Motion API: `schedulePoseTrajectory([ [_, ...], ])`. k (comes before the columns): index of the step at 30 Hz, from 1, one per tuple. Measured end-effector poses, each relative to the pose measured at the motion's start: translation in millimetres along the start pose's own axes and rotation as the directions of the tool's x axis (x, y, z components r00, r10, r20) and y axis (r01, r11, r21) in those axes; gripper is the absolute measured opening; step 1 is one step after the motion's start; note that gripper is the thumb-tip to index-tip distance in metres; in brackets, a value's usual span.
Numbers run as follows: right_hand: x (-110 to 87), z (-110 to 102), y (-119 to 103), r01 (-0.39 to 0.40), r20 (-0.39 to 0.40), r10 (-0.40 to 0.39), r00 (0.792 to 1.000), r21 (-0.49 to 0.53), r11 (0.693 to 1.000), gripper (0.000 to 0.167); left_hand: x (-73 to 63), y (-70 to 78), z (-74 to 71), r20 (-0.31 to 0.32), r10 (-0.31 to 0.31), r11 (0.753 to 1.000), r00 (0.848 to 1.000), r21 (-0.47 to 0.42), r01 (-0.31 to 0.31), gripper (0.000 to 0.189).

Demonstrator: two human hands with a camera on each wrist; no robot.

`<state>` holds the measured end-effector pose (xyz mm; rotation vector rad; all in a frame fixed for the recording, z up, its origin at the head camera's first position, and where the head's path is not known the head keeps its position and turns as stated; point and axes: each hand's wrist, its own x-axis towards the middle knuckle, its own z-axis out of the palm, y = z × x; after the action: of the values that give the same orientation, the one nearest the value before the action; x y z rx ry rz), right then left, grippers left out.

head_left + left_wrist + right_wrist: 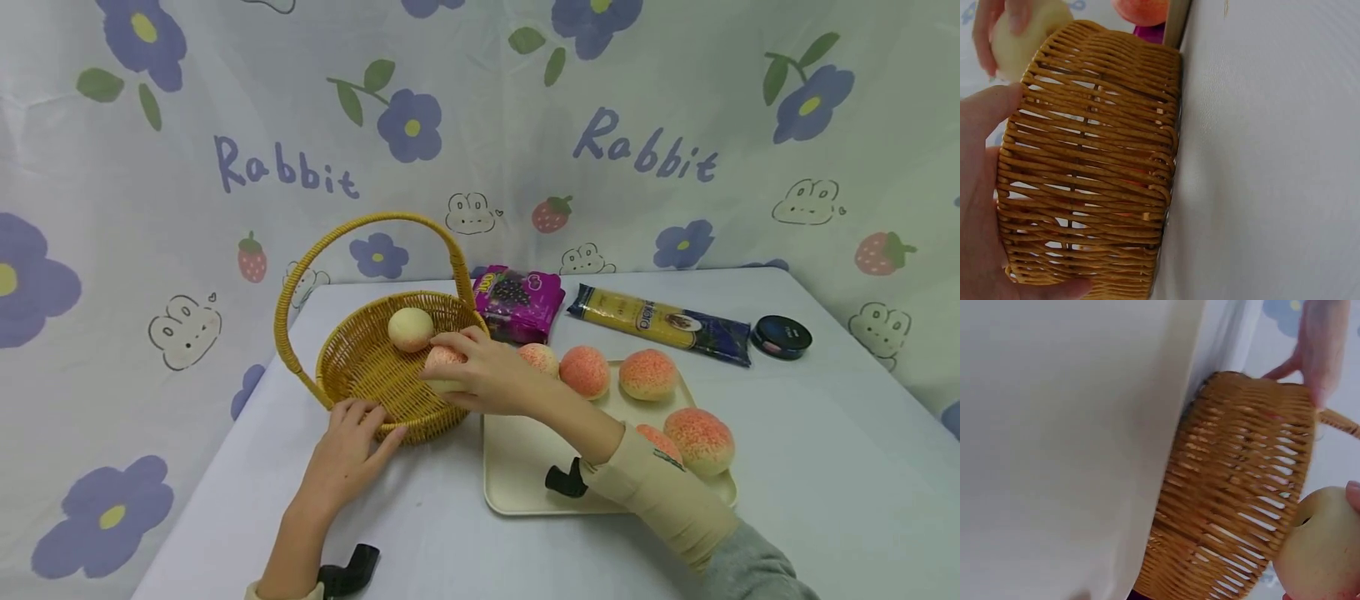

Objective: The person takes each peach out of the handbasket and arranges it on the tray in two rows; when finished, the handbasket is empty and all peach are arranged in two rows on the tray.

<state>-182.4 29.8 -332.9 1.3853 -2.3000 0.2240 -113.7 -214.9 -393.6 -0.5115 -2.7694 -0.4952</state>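
My right hand (491,375) holds a pale peach with a pink blush (446,358) over the right part of a woven basket (382,379). In the right wrist view, this peach (1317,550) shows its pale, dimpled end beside the basket's rim. My left hand (341,462) grips the near left rim of the basket; the left wrist view shows that hand (979,187) against the woven wall (1097,162). Another pale peach (410,329) lies inside, toward the back. Several pink peaches (648,374) sit on a cream tray (525,471), one partly hidden by my right forearm.
Behind the tray lie a purple snack packet (519,302), a long yellow and blue packet (660,323) and a round black container (782,337). The basket's tall handle (390,217) arches up over it. A patterned curtain (480,125) hangs behind the white table (810,467).
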Motion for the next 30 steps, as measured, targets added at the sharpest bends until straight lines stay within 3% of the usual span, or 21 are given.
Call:
schedulePoseTrajectory([
  [10, -30.1, -19.5, -1.4, 0.082, -0.072, -0.077, 0.994, 0.068, 0.994, 0.030, 0.2, -0.1, 0.3, -0.011, -0.001, 1.000, 1.000, -0.013, 0.001, 0.032],
  [22, -67.2, -35.0, 0.1, 0.085, -0.046, -0.080, 0.996, 0.108, 0.991, 0.035, 1.6, -1.4, 1.5, -0.004, -0.012, 1.000, 1.000, -0.017, 0.012, 0.034],
  [30, -103.0, -35.4, 2.3, 0.079, -0.014, -0.078, 0.997, 0.163, 0.983, 0.040, 1.7, -2.5, 2.8, -0.007, -0.002, 1.000, 1.000, -0.017, 0.002, 0.034],
])
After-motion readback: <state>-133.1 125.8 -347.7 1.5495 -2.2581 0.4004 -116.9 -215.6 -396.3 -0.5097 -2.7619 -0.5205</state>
